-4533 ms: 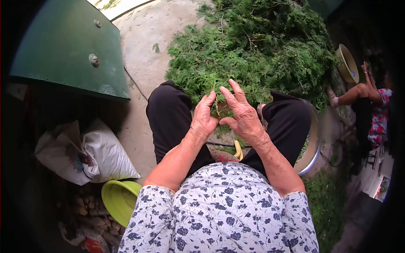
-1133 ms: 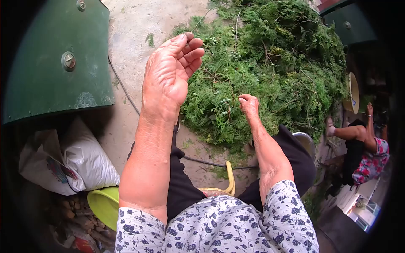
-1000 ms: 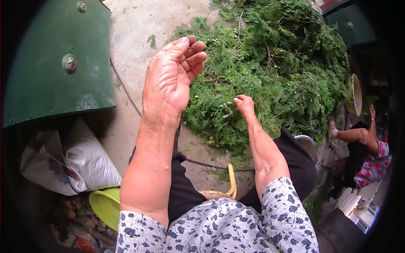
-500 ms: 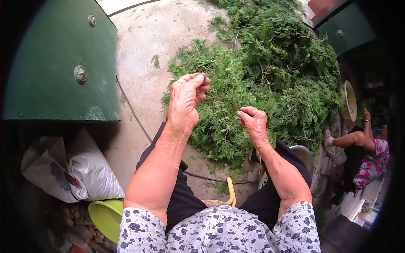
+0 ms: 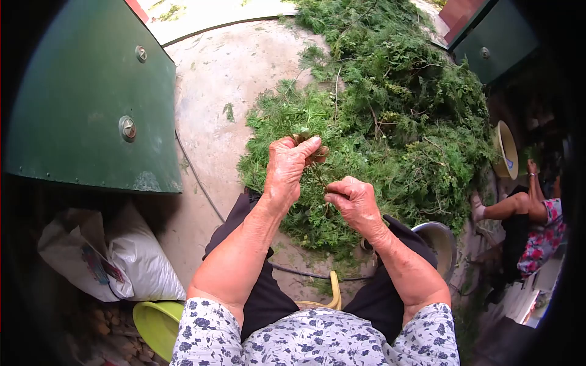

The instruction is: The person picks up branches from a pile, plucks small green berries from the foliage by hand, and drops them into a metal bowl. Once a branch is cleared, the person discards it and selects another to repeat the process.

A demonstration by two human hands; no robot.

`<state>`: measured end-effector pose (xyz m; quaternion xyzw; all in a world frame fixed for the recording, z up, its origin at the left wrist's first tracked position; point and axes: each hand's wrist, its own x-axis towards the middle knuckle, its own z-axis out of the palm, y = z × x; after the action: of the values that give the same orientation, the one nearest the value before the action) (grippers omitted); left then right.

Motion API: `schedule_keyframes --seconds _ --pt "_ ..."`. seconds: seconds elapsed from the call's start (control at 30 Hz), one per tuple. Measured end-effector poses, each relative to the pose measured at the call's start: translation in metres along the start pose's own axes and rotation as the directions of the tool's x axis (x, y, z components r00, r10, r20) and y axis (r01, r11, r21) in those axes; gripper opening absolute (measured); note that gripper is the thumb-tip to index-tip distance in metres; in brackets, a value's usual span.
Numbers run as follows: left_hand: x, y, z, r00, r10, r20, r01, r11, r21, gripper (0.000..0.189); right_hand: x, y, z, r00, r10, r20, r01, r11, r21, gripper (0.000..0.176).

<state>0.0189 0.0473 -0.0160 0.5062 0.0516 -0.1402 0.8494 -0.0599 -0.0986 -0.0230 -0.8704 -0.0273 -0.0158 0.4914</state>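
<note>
My left hand (image 5: 288,166) is closed, thumb against curled fingers, around a green conifer sprig (image 5: 303,132) whose tip shows above the thumb. Lower and to the right, my right hand (image 5: 355,202) pinches the thin stem end of what looks like the same sprig, near the fingertips. Against the foliage the stem between the hands is hard to follow. Both hands are held in front of a large heap of cut conifer branches (image 5: 403,116) on the concrete floor.
A green metal door (image 5: 91,91) stands at left, above white sacks (image 5: 143,256) and a yellow-green basin (image 5: 160,329). A metal bowl (image 5: 442,247) sits by my right knee. At right sits another person (image 5: 540,238) near a cream basin (image 5: 506,149). A dark cable (image 5: 198,177) crosses the floor.
My left hand has moved down and right, closing around the sprig. My right hand has come slightly left and down, still pinching. The view has shifted a little.
</note>
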Motion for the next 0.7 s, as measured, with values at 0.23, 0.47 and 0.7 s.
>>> schedule_keyframes --seconds 0.23,0.47,0.7 --pt "-0.005 -0.001 0.013 0.997 -0.011 0.081 -0.031 0.867 0.496 0.013 0.023 -0.020 -0.022 0.959 0.115 -0.259 -0.055 0.972 0.227 0.018" --pt "-0.012 -0.015 0.023 0.958 0.161 0.239 -0.288 0.532 0.796 0.010 0.034 -0.007 -0.020 0.977 0.031 -0.211 0.027 0.963 0.267 0.014" --pt "-0.016 -0.003 0.026 0.916 0.186 0.355 -0.391 0.608 0.691 0.010 0.028 -0.012 -0.039 0.933 0.353 0.065 -0.304 0.680 0.667 0.012"
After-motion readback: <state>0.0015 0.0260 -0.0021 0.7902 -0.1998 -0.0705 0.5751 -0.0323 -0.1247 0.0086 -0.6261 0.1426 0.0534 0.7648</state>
